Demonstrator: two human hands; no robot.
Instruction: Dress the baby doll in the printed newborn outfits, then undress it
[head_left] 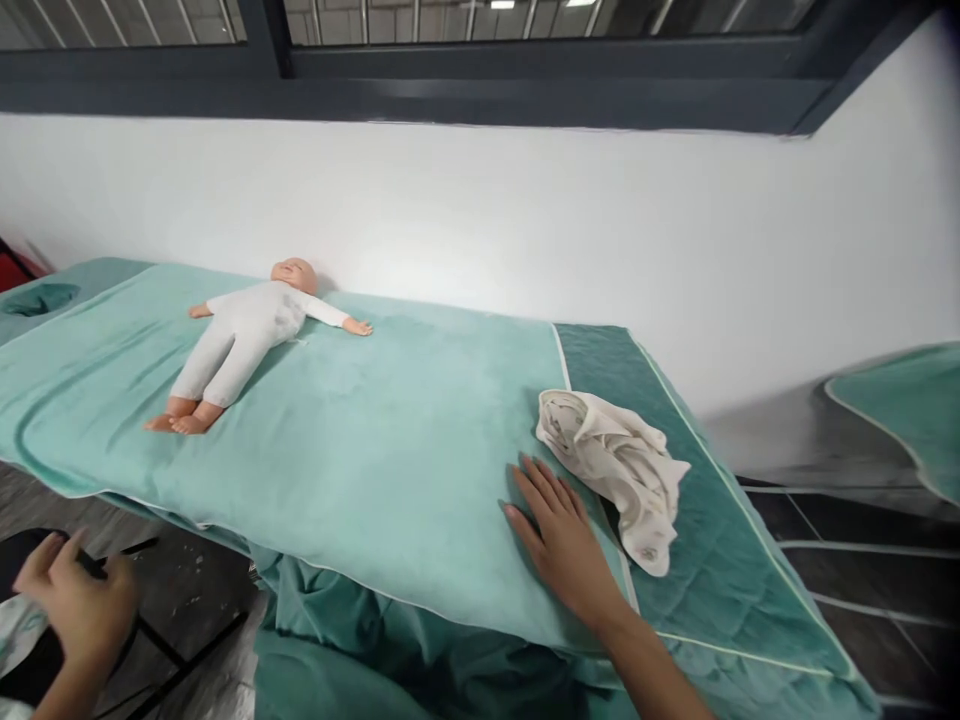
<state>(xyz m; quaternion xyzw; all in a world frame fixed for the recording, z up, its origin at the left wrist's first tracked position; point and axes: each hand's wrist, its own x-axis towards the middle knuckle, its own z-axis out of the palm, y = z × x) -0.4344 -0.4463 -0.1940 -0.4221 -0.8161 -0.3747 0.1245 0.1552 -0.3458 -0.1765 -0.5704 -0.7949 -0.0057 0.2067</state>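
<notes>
My right hand (559,540) lies flat on the light green sheet (420,440), palm down with fingers stretched out. Just beyond its fingertips is a crumpled cream cloth (615,460), bunched across the border between the sheet and the darker quilted cover (750,590). At the lower left, off the bed's edge, my left hand (79,600) is raised with loosely bent fingers apart and nothing visible in them. Beside it is a white cloth with a green print (21,635), partly cut off. A baby doll (251,320) in a white bodysuit lies face up on the sheet, far from both hands.
A white wall (480,220) and a dark window frame (450,95) run behind the bed. Below the left side are thin black metal legs (180,660) on the floor. Another green cover (907,410) and a metal frame (862,550) stand at the right.
</notes>
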